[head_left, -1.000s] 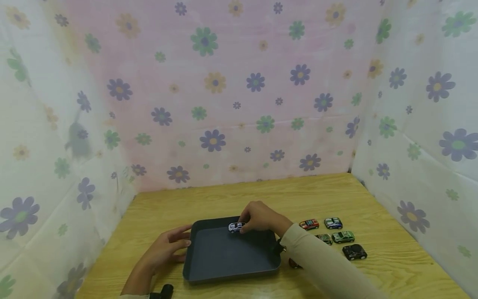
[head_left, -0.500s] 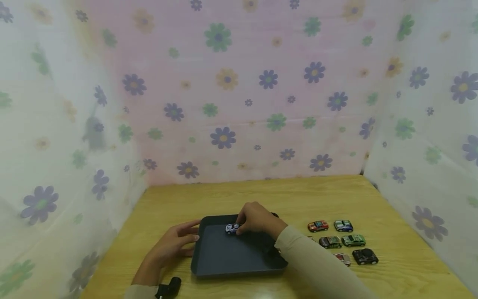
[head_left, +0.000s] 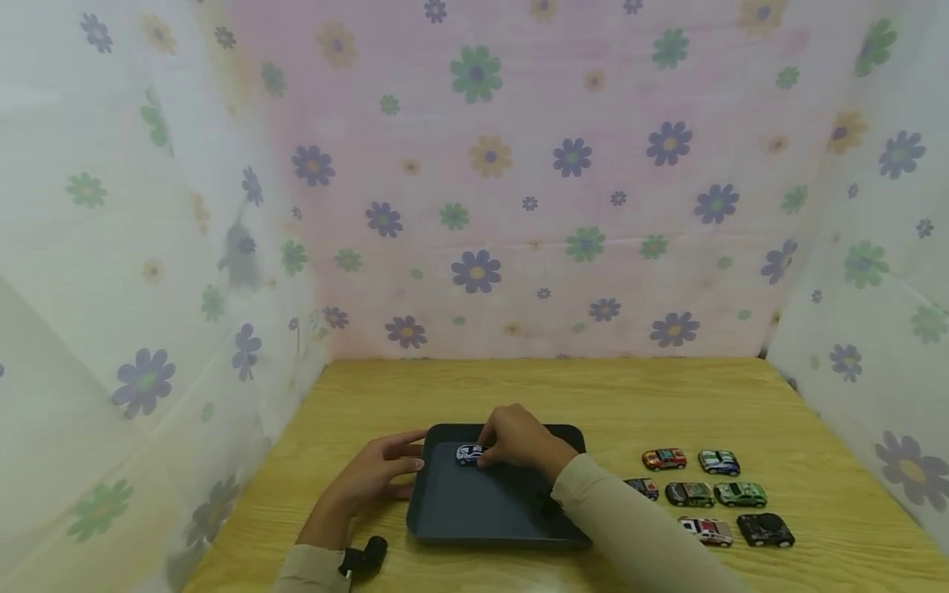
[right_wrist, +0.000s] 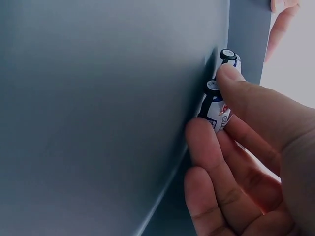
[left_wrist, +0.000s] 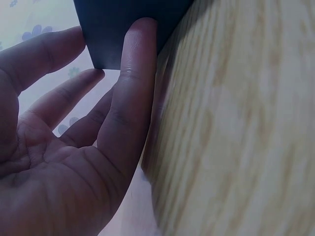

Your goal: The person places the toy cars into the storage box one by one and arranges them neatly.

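A dark grey rectangular tray (head_left: 470, 511) with raised sides lies on the wooden table. Inside its far left part, my right hand (head_left: 522, 441) pinches a small white and dark blue toy car (head_left: 469, 455) between thumb and fingers. In the right wrist view, the wheels of the toy car (right_wrist: 214, 105) face the tray floor, close over it. My left hand (head_left: 376, 471) is at the tray's left side, its fingers loosely extended. The left wrist view has the fingertips (left_wrist: 140, 37) against the outer wall of the tray (left_wrist: 108, 29).
Right of the tray, several toy cars stand in loose rows, among them a red one (head_left: 664, 459), a green one (head_left: 741, 494) and a black one (head_left: 767, 529). Flower-print curtains (head_left: 519, 247) enclose the table (head_left: 519, 387) at the back and sides.
The right hand has shifted slightly left within the tray, still pinching the toy car. The left hand stays at the tray's side. The head view has turned left, so everything appears further right.
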### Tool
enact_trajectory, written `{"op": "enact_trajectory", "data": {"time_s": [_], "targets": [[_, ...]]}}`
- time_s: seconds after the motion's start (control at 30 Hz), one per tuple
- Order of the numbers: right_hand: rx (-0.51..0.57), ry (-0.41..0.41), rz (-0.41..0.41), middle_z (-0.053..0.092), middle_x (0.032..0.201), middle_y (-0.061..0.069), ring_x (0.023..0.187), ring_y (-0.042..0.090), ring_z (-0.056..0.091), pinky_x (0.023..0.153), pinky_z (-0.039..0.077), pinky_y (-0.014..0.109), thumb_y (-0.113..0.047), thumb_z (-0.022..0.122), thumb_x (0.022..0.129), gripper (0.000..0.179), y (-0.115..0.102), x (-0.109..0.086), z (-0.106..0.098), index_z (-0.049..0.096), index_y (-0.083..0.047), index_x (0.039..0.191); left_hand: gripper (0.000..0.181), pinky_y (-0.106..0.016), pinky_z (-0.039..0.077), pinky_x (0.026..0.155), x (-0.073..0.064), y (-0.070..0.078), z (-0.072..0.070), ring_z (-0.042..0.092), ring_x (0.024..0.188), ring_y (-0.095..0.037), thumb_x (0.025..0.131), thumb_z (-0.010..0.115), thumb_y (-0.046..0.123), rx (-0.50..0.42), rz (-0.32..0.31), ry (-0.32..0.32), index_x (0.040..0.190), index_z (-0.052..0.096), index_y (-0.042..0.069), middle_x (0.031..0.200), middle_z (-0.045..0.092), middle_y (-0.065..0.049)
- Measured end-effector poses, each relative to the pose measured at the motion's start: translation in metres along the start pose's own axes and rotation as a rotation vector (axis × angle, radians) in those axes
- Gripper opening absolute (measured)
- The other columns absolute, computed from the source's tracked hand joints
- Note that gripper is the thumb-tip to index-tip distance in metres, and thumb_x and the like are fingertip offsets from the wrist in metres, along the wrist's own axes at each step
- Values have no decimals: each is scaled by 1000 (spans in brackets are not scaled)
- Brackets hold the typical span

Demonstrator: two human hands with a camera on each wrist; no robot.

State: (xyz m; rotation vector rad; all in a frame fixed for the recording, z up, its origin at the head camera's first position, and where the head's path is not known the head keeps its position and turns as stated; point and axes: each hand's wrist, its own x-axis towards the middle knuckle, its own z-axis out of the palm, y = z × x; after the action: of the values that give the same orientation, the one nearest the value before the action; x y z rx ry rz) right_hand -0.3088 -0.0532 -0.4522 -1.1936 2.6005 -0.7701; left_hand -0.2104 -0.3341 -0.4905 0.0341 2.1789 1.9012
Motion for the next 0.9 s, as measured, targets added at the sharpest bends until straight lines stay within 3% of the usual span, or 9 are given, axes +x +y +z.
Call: {"op": "enact_trajectory", "data": {"time_s": [0.6, 0.9], "targets": [[-78, 4, 67, 77, 85, -10, 67, 0, 63, 63, 55, 20, -28, 90, 82, 20, -19, 18, 14, 85, -18, 97, 61, -49, 64, 86, 1, 3, 3, 64, 125, -34, 102, 66, 16, 5, -8, 1, 159, 42, 13, 153, 48, -29], [-91, 3, 48, 77, 86, -9, 69, 1, 64, 64, 55, 20, -28, 89, 82, 21, -24, 18, 15, 85, -17, 99, 62, -49, 64, 86, 0, 4, 3, 64, 124, -35, 102, 66, 17, 28, -1, 15, 159, 42, 12, 152, 47, -30]]}}
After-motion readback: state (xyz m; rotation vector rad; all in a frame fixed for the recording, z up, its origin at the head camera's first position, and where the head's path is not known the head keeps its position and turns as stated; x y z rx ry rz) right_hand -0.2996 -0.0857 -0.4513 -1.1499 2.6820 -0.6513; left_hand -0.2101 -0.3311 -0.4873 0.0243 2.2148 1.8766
